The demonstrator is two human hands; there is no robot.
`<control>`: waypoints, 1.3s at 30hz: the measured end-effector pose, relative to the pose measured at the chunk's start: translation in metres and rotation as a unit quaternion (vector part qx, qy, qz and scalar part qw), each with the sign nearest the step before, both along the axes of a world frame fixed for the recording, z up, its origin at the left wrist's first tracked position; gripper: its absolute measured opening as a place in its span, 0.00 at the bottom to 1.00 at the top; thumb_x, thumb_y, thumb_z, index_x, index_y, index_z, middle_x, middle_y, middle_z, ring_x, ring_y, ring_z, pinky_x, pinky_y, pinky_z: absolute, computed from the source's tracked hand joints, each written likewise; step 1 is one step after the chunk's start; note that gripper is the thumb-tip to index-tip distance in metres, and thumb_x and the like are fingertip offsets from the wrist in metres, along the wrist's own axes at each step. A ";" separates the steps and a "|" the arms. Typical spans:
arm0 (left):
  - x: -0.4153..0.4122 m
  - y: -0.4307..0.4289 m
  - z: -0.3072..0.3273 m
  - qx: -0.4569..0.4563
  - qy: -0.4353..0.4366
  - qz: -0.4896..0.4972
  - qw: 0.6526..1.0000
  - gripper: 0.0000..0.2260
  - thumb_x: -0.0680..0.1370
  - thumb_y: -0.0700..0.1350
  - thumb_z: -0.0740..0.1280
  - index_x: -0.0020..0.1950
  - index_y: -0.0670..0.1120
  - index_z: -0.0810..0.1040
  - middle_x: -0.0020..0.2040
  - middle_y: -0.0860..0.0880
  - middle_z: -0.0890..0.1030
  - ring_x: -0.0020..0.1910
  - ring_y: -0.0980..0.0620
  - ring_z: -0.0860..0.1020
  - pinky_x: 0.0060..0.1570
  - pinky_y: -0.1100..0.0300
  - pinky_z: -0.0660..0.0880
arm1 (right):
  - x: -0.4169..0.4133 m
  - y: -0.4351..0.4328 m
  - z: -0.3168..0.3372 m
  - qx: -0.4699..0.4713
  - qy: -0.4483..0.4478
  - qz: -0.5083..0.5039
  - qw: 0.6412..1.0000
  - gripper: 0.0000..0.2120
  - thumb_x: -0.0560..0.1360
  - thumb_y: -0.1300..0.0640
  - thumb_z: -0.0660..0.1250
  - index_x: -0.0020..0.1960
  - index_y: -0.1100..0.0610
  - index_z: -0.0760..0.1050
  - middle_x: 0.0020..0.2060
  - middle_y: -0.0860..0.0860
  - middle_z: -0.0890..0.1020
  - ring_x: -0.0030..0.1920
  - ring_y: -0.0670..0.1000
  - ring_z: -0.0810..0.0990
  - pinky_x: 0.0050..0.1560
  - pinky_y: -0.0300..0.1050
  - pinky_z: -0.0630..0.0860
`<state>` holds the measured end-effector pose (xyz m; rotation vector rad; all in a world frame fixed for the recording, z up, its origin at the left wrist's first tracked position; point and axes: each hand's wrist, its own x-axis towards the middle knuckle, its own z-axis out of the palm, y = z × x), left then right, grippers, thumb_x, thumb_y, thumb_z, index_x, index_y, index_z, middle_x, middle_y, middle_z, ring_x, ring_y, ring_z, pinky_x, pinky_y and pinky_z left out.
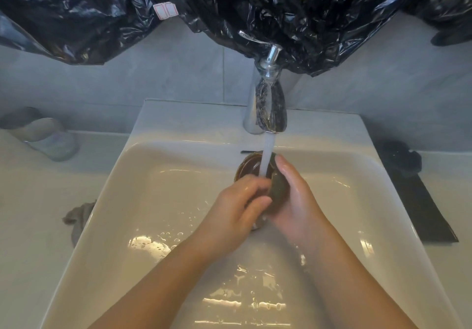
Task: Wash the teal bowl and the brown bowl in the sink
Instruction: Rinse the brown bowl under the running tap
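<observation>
- Brown and glossy, the brown bowl [249, 166] sits between your two hands above the white sink [178, 175], tipped so its dark inside faces up and back toward the tap.
- Your right hand [296, 195] is wrapped round the bowl's right side, fingers curled over the rim and clasping it.
- Your left hand [237, 201] presses against the near edge of the bowl, fingers bent in toward it; whether it grips the bowl or only rubs it cannot be told, since the fingertips are hidden.
- Something dull green [278, 188] shows between the two hands (it may be the bowl's outer wall or a second piece; the view does not settle it).
- Water [267, 154] falls in a straight white stream from the chrome tap [268, 103] onto the bowl and your left fingers.
- Droplets and bright reflections lie on the wet basin floor below your forearms.
- On the counter at the left lie a grey cloth [76, 216], hanging over the sink's edge, and a clear jar [51, 137] on its side.
- A dark cloth [401, 157] and a black strip [421, 208] lie on the counter at the right.
- Crumpled black plastic sheeting [229, 4] hangs over the wall behind the tap.
</observation>
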<state>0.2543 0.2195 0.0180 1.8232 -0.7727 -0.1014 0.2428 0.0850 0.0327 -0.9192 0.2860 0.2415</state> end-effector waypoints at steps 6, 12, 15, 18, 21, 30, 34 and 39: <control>0.019 0.014 0.002 0.288 -0.274 0.041 0.917 0.16 0.78 0.57 0.58 0.39 0.49 0.77 0.36 0.53 0.76 0.40 0.53 0.77 0.69 0.42 0.59 | 0.005 -0.005 -0.002 0.082 0.041 -0.073 0.993 0.21 0.72 0.45 0.61 0.41 0.60 0.86 0.42 0.59 0.86 0.41 0.55 0.85 0.43 0.47 0.80; -0.001 0.001 0.004 0.123 -0.078 -0.073 0.987 0.12 0.74 0.34 0.64 0.56 0.44 0.77 0.48 0.57 0.72 0.48 0.62 0.70 0.56 0.67 0.67 | 0.001 -0.002 -0.007 0.055 0.037 -0.071 0.995 0.25 0.79 0.47 0.56 0.36 0.57 0.86 0.36 0.55 0.85 0.37 0.52 0.84 0.40 0.43 0.80; 0.013 0.012 -0.002 0.245 -0.240 -0.019 0.939 0.04 0.76 0.47 0.64 0.48 0.50 0.78 0.41 0.55 0.77 0.45 0.56 0.77 0.71 0.45 0.62 | 0.005 -0.006 -0.011 0.072 0.045 -0.072 0.994 0.24 0.78 0.46 0.57 0.41 0.58 0.86 0.42 0.57 0.86 0.42 0.54 0.85 0.45 0.47 0.79; 0.018 0.017 -0.001 0.296 -0.276 0.008 0.914 0.13 0.76 0.55 0.60 0.40 0.49 0.78 0.35 0.53 0.76 0.39 0.52 0.79 0.68 0.48 0.62 | 0.005 -0.006 -0.010 0.099 0.044 -0.069 0.992 0.23 0.76 0.46 0.59 0.45 0.60 0.86 0.44 0.59 0.86 0.44 0.56 0.85 0.45 0.47 0.80; 0.005 0.003 0.005 0.197 -0.208 0.047 0.957 0.14 0.77 0.54 0.62 0.40 0.46 0.78 0.36 0.51 0.77 0.38 0.52 0.74 0.54 0.56 0.68 | 0.002 -0.002 -0.009 0.108 0.027 -0.068 0.991 0.23 0.73 0.45 0.60 0.50 0.62 0.83 0.45 0.59 0.84 0.45 0.56 0.84 0.44 0.45 0.82; 0.011 0.017 0.006 0.390 -0.235 -0.020 0.890 0.22 0.79 0.59 0.51 0.65 0.50 0.73 0.63 0.53 0.76 0.65 0.54 0.73 0.73 0.41 0.36 | 0.004 -0.012 -0.013 0.042 0.054 -0.053 0.996 0.22 0.78 0.44 0.59 0.48 0.60 0.84 0.44 0.59 0.85 0.45 0.57 0.84 0.50 0.51 0.78; 0.002 0.008 0.002 0.394 -0.152 -0.062 0.904 0.30 0.82 0.58 0.53 0.78 0.51 0.43 0.78 0.51 0.56 0.77 0.54 0.52 0.72 0.42 0.32 | 0.001 -0.004 -0.014 -0.004 0.061 -0.023 0.998 0.19 0.79 0.47 0.59 0.44 0.58 0.84 0.42 0.57 0.85 0.45 0.56 0.84 0.49 0.51 0.78; 0.009 0.022 0.008 0.219 -0.101 -0.091 0.966 0.20 0.76 0.51 0.64 0.68 0.60 0.71 0.65 0.58 0.77 0.67 0.64 0.69 0.73 0.42 0.38 | 0.002 -0.009 -0.012 0.062 0.055 -0.035 0.996 0.22 0.75 0.45 0.59 0.47 0.61 0.84 0.46 0.60 0.85 0.48 0.59 0.83 0.51 0.53 0.77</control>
